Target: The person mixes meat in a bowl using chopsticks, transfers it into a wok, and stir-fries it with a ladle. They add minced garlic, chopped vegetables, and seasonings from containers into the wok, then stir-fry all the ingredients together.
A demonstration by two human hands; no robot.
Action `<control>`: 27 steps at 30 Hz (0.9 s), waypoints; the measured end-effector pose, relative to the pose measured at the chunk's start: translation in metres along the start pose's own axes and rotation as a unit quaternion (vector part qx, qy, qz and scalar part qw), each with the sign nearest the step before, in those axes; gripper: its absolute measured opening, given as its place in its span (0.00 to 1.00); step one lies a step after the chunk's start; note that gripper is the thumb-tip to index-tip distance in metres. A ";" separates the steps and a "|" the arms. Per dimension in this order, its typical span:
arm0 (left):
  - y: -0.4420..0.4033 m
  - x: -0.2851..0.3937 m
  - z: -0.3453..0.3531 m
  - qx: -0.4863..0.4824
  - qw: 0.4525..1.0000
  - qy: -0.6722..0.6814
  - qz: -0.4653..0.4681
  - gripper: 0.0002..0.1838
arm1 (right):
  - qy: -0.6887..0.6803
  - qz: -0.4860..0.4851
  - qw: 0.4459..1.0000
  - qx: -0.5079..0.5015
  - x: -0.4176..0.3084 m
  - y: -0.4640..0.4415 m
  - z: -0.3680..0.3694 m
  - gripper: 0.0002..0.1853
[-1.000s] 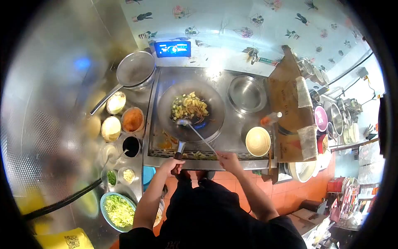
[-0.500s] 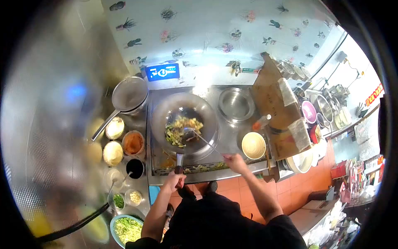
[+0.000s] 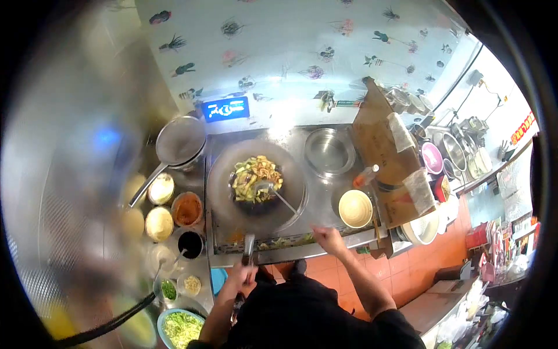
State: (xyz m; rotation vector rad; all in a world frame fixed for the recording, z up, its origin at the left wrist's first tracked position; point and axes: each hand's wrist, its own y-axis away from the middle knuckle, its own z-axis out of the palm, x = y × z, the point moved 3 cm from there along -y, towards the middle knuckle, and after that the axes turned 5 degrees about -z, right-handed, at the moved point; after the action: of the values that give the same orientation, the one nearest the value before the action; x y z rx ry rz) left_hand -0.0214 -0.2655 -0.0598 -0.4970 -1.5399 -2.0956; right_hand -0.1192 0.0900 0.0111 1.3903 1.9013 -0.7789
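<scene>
My left hand (image 3: 244, 274), fingers closed, grips the handle (image 3: 249, 247) of a large wok (image 3: 224, 203) on the stove. My right hand (image 3: 329, 240) is wrapped round the far end of a long ladle (image 3: 285, 202), whose bowl rests among the food in the wok. That food (image 3: 256, 171) is a heap of chopped yellow-green and brownish pieces; its exact kinds I cannot make out. A cream-coloured bowl (image 3: 355, 209) sits on the steel counter just beyond my right hand.
Left of the stove stand a handled strainer (image 3: 180, 139), a tub of reddish seasoning (image 3: 187, 209), a dark sauce (image 3: 190, 244) and a basin of shredded greens (image 3: 181, 327). A metal basin (image 3: 330, 151) lies behind right, beside a cardboard screen (image 3: 383, 151) and a bottle (image 3: 366, 175).
My left hand has drawn the wok's handle back toward my body. The food has shifted and gathered higher in the wok. My right hand stays in nearly the same place with the ladle.
</scene>
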 end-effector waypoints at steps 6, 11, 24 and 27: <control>0.000 0.014 0.004 -0.062 0.998 0.000 -0.017 0.07 | -0.113 0.171 0.971 -0.123 -0.030 0.022 -0.053 0.15; -0.047 0.005 0.005 -0.058 0.998 0.013 0.018 0.08 | -0.002 0.004 0.999 -0.039 0.020 -0.028 0.000 0.15; -0.019 -0.004 0.018 0.001 0.999 0.009 0.049 0.08 | 0.048 -0.041 0.997 -0.042 0.031 -0.028 0.000 0.13; 0.003 -0.020 0.010 0.022 0.995 -0.030 0.097 0.05 | -0.130 0.076 0.987 -0.051 0.004 0.009 -0.039 0.13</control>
State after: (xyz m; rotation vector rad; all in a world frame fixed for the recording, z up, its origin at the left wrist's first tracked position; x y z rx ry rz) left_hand -0.0028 -0.2533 -0.0654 -0.6708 -1.5022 -1.9127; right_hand -0.1173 0.1253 0.0307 1.2860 1.5927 -0.7386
